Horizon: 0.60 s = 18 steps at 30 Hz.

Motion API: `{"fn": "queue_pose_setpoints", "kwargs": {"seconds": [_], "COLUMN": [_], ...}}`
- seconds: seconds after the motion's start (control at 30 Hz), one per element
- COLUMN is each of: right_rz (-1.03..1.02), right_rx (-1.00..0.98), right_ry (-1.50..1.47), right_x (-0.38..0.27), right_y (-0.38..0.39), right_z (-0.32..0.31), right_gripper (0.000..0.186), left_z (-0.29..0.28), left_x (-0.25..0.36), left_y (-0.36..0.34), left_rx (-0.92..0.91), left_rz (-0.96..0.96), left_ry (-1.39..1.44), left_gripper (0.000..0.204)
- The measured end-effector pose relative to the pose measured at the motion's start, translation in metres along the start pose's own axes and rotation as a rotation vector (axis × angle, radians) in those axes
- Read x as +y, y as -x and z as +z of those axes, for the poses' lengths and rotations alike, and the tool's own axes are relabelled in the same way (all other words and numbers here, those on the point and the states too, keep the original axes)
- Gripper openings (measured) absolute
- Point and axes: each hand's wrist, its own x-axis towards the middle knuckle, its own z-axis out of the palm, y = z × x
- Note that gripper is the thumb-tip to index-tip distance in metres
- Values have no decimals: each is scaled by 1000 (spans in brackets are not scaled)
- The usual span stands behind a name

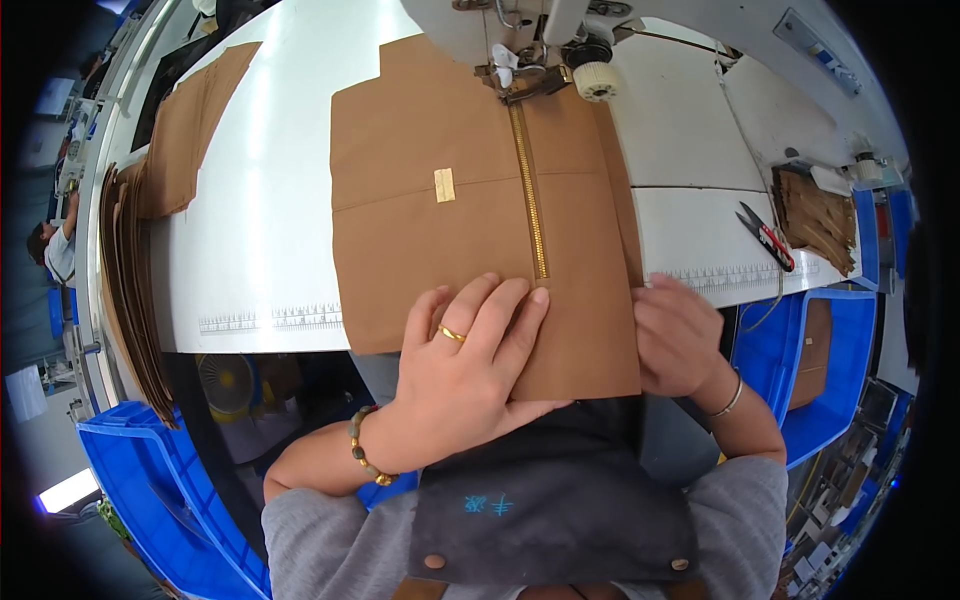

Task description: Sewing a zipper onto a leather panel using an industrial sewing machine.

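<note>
Two blue containers stand at the sides of my white desk [270,250]: the right bin [848,365] has a flat brown piece [812,350] leaning inside it, while in the left bin [115,450], down at the lower left, I cannot make out any contents. The one brown panel [410,260] I work on lies in front of me on the desk, its near edge reaching over toward my lap and its top under the foot of the single sewing machine [450,25]. Down it runs one gold zipper [532,200], and to the left of that sits one small strip of tape [445,185]. My left hand [465,365] rests on the panel just below the zipper, its fingers slightly apart; it wears one ring [452,333], with one beaded bracelet [358,445] at the wrist. My right hand [680,340] is curled at the panel's right edge, and I cannot tell whether the fingers pinch it; one bangle [732,393] circles that wrist. To the right lie one pair of snips [766,238] and one dark brown stack [815,222]; to the left, more brown pieces [195,130] lie near a pile [128,290] draped over the edge, too tightly layered to count.
</note>
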Motion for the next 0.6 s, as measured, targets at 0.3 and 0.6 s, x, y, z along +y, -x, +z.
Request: {"fn": "queue_pose_setpoints", "kwargs": {"seconds": [0.3,0.6], "right_rz": [104,66], "right_rx": [-81,-156], "right_ry": [-185,-167], "right_x": [5,0], "right_y": [-45,-44], "right_z": [10,20], "right_gripper": [21,42], "left_z": [9,12], "left_x": [4,-24], "left_y": [4,-4], "left_rx": [22,152], "left_rz": [82,205], "left_ry": [-202,-92], "left_gripper": [93,44]}}
